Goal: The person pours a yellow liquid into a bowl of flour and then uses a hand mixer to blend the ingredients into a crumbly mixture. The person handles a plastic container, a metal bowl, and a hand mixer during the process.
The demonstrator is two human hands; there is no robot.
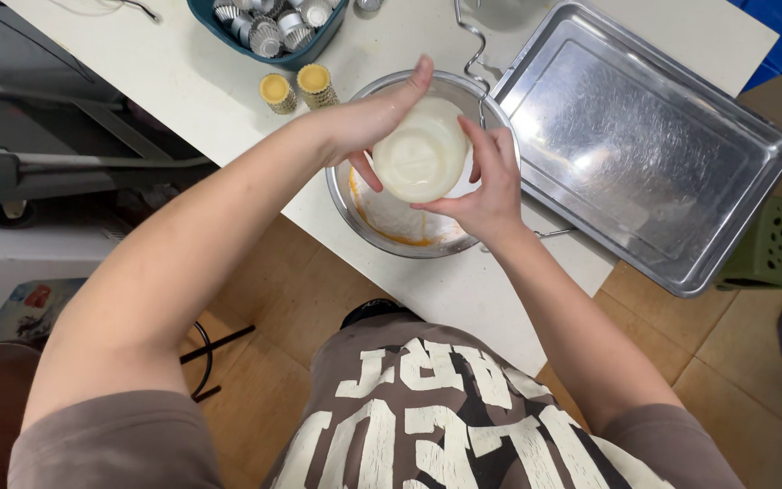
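- The steel baking tray [672,181] sits bare on the white table [201,91], just right of the mixing bowl.
- The metal mixing bowl [382,231] has orange batter smeared inside.
- Both hands, left hand [368,118] and right hand [491,186], clamp a small cream bowl [420,154] over it, bottom up. Looks light, stiff, probably slick, so grip the sides.
- Two filled foil cups [296,86] sit behind.

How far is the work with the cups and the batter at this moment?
Done: two filled foil cups stand on the white table. In hand: both hands, left hand and right hand, hold a pale round container over the steel bowl, which shows only orange smears. Left: many empty cups sit in the teal basket, and the metal tray holds nothing.
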